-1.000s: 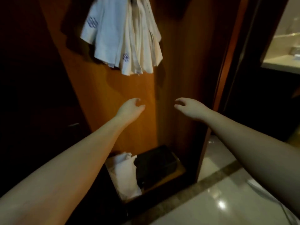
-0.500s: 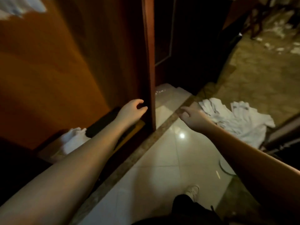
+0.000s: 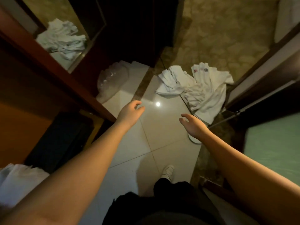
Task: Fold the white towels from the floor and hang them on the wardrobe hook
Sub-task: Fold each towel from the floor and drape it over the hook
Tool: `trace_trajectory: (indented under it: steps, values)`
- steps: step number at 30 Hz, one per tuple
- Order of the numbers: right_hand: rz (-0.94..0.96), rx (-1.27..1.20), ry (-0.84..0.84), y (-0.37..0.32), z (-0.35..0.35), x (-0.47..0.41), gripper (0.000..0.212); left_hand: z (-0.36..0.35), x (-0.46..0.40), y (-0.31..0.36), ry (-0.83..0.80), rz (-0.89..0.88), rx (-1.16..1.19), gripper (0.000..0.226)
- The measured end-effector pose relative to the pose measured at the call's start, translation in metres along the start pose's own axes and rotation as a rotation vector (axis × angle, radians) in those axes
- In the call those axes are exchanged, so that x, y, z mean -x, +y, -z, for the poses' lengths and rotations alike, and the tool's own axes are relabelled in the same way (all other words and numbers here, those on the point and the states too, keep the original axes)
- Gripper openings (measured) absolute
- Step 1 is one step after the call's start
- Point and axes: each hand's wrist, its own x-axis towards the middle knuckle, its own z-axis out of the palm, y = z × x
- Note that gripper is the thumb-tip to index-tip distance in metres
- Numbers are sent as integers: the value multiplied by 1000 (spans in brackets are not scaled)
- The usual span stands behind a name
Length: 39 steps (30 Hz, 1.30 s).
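Note:
A heap of crumpled white towels (image 3: 194, 88) lies on the floor where the pale tiles meet the patterned carpet, ahead and to the right. My left hand (image 3: 130, 112) hovers over the tiles with loosely curled fingers and holds nothing. My right hand (image 3: 193, 125) is held out near the lower edge of the heap, fingers relaxed, empty, apart from the cloth. The wardrobe's wooden side (image 3: 53, 65) runs along the left. The hook and the hung towels are out of view.
A mirror panel (image 3: 61, 38) at upper left reflects the towel heap. A clear plastic bag (image 3: 112, 78) sits by the wardrobe's corner. White cloth (image 3: 17, 181) and a dark box (image 3: 60, 142) lie in the wardrobe's bottom. My white shoe (image 3: 168, 172) stands on the tiles. A dark door frame (image 3: 259, 78) stands right.
My view has swung from the hung towels down and right to the floor heap. Both hands have dropped, still empty.

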Motion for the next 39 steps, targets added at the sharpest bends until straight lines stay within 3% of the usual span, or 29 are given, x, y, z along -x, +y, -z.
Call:
trace_trajectory:
  steps: [12,22,30,39]
  values:
    - [-297,-116,25,72,38,-133,48,-85,-181,48,-220,42,-47,39]
    - [-557,-183,-10,66,69,-299,52,-100,-400,72,-461,62,-237,40]
    - [-561,-189,-151,64,71,-432,51,-127,-522,60,-522,154,-232,42]
    - [-530,-187,-284,141,21,-596,47,-225,-653,-14,-532,344,-237,39]
